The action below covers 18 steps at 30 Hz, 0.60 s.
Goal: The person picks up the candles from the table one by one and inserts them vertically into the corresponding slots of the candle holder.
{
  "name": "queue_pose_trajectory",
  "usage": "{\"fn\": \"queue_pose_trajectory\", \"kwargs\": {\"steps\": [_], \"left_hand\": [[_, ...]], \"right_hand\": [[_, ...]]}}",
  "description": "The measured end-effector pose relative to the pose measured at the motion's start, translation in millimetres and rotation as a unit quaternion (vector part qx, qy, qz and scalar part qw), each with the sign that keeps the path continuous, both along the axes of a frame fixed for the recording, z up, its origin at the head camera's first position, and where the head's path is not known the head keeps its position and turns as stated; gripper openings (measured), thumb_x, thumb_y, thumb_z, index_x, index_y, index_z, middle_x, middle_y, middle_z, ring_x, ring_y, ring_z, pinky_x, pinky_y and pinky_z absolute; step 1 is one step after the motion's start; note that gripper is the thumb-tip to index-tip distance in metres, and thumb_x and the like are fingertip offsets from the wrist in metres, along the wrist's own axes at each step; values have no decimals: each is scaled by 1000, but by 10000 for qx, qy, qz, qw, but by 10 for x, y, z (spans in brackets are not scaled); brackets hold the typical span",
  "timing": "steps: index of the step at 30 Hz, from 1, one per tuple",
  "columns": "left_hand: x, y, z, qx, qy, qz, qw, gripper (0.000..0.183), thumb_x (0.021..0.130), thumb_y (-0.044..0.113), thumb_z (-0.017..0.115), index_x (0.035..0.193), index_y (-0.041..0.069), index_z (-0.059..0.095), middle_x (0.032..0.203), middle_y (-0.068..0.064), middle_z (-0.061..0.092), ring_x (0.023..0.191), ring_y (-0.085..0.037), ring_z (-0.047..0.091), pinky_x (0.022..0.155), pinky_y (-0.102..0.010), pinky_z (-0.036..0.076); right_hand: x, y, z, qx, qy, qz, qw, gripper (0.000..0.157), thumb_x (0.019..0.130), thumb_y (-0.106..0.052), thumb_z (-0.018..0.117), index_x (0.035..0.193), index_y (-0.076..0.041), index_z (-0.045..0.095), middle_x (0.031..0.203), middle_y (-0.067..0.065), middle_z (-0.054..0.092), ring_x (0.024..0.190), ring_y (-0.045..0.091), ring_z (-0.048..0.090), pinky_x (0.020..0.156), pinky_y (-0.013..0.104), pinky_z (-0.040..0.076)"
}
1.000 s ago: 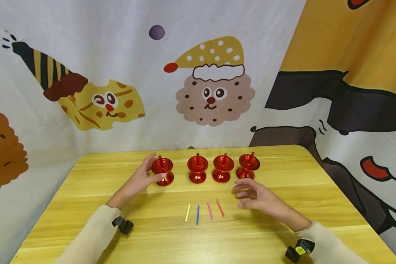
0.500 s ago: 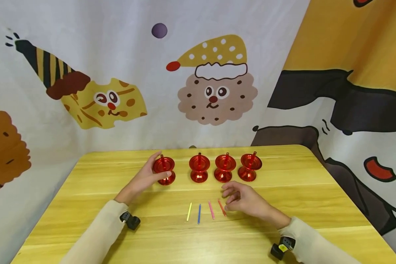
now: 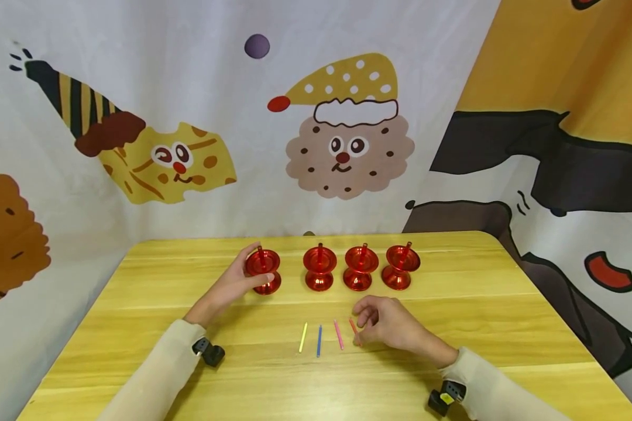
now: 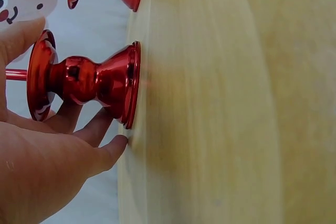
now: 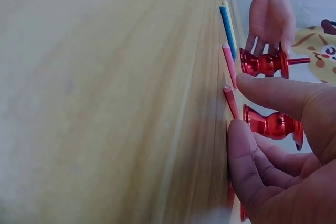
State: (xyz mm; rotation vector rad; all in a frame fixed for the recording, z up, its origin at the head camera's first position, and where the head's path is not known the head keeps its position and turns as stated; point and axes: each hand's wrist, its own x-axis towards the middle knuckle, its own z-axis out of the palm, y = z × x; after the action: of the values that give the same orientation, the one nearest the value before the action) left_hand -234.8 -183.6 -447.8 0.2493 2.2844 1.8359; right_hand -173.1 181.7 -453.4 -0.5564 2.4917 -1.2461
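Note:
My left hand (image 3: 233,286) grips the leftmost of several shiny red candle holders (image 3: 270,261), thumb at its front and fingers round its far side. That holder (image 4: 81,80) stands upright, a thin red stem rising from its dish. My right hand (image 3: 395,324) is low over the table at a red candle (image 3: 353,325). In the right wrist view, thumb and forefinger lie on either side of this candle (image 5: 230,101), with a gap between them. To its left lie a pink candle (image 3: 339,335), a blue candle (image 3: 319,341) and a yellow candle (image 3: 302,337).
Three more red holders, a left one (image 3: 319,263), a middle one (image 3: 360,263) and a right one (image 3: 400,263), stand along the back of the wooden table (image 3: 274,380). A cartoon-printed curtain (image 3: 205,76) hangs behind the table's back edge.
My right hand has moved left and down from near the rightmost holder to the red candle. The left hand has closed in slightly round its holder. The head view has shifted a little.

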Motion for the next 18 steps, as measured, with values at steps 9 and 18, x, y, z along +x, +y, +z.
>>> {"fn": "queue_pose_trajectory", "kwargs": {"steps": [9,18], "left_hand": [[-19,6,-29,77,11,0,10000,89,90,15,73,156,12,15,147,-21,40,135,-37,41,107,-50,36],[-12,7,-39,48,-24,47,10000,87,90,15,73,156,12,17,147,-20,41,135,-35,41,107,-49,37]], "right_hand": [[19,0,2,283,281,149,9991,38,68,-25,92,95,-11,69,82,3,64,71,16,57,63,25,48],[16,3,-10,363,293,218,9987,32,68,-23,91,92,-15,72,80,1,63,68,14,55,61,25,47]]}}
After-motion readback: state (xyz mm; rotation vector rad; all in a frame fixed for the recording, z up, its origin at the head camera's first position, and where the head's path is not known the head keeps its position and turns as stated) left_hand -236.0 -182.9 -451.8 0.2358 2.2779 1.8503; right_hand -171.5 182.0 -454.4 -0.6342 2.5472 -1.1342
